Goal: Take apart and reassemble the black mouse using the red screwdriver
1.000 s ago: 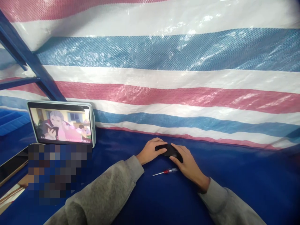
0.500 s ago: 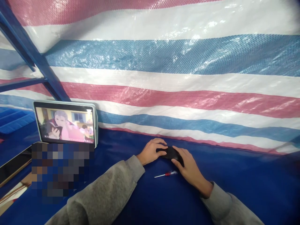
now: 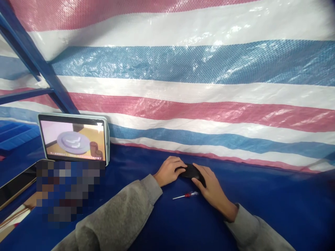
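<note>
A black computer mouse lies on the blue surface, gripped from both sides. My left hand has its thumb and fingers closed on the mouse's left end. Around the right end, the fingers and thumb of my right hand are wrapped, hiding part of the mouse. Just below it rests a small screwdriver with a red and clear handle, its metal shaft pointing left. Neither hand touches the screwdriver.
At the left a tablet in a pale case stands upright, playing a cartoon. A phone lies nearby, beside a pixelated patch. Blue trays sit farther left. Striped plastic sheeting hangs behind the blue tabletop, next to a blue metal frame.
The tablet's picture has switched to a plate scene. Both hands keep the same hold on the mouse, and the screwdriver stays where it was.
</note>
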`<state>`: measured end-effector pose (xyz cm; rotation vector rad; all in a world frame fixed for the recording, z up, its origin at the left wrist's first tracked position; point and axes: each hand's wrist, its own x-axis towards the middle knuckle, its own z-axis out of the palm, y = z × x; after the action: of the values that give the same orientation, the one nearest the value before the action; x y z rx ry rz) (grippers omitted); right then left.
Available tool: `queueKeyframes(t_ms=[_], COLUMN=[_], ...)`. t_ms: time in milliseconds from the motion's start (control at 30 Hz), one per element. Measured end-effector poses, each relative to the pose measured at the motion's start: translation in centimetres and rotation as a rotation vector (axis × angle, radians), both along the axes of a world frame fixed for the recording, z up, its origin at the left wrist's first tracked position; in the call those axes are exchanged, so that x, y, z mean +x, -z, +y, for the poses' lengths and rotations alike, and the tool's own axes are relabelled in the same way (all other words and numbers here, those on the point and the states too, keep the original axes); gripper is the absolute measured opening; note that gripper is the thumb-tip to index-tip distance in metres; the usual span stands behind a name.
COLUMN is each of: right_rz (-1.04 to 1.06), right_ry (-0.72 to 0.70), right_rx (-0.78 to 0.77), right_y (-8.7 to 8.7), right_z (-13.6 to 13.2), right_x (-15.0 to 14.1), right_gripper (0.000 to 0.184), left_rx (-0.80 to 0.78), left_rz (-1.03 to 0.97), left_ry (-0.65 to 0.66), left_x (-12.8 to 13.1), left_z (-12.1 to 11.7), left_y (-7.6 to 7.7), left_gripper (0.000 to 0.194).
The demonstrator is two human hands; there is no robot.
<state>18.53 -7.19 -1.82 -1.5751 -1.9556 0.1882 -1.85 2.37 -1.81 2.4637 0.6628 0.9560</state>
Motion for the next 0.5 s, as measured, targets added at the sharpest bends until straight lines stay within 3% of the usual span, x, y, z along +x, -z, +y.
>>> queueKeyframes(t_ms=[500], right_rz=[0.002], right_ry=[-0.006], right_rx=[0.012], right_y=[0.53], right_z=[0.18], right_x=[0.17], right_gripper=[0.048], left_rx=[-0.046], left_rz=[0.031], left_ry=[0.020], left_x=[-0.06], left_z=[-0.14], left_y=[-0.46], left_gripper=[0.014])
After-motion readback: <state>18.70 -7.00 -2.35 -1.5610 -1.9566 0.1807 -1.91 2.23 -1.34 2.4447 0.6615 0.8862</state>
